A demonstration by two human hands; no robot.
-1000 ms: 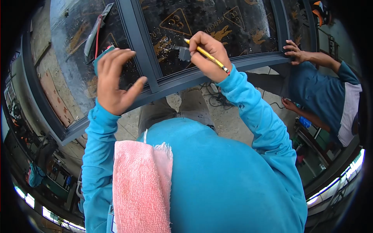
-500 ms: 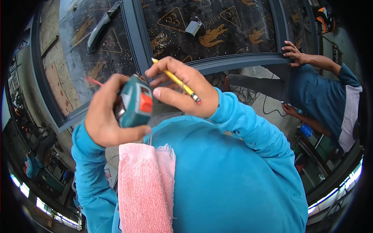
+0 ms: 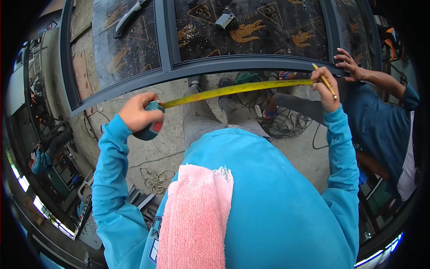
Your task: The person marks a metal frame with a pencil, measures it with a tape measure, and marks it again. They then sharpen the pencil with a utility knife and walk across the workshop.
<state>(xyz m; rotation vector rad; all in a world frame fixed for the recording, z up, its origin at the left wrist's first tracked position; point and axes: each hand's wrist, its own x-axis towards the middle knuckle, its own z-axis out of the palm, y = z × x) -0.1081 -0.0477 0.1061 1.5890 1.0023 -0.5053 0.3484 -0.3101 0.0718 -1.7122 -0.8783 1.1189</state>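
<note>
My left hand [image 3: 139, 112] is wrapped round a green and red tape measure [image 3: 152, 122] at the left. From its case a yellow tape blade [image 3: 233, 89] stretches across to my right hand [image 3: 327, 89], which pinches the blade's far end. A yellow pencil [image 3: 326, 81] is also held between the fingers of my right hand. Just beyond the blade lies the near rail of a dark grey metal frame [image 3: 251, 62]; the blade is on my side of the rail, bowed slightly.
A co-worker's hand [image 3: 350, 66] rests on the frame at the right. A small metal bracket [image 3: 225, 19] and a green-handled tool [image 3: 127, 20] lie on the printed black board. Coiled cables [image 3: 286, 125] are on the floor. A pink towel [image 3: 195, 215] hangs on my chest.
My hands have moved apart, the right one far to the right, and the yellow blade now extends from the tape measure. The view has shifted, showing more floor.
</note>
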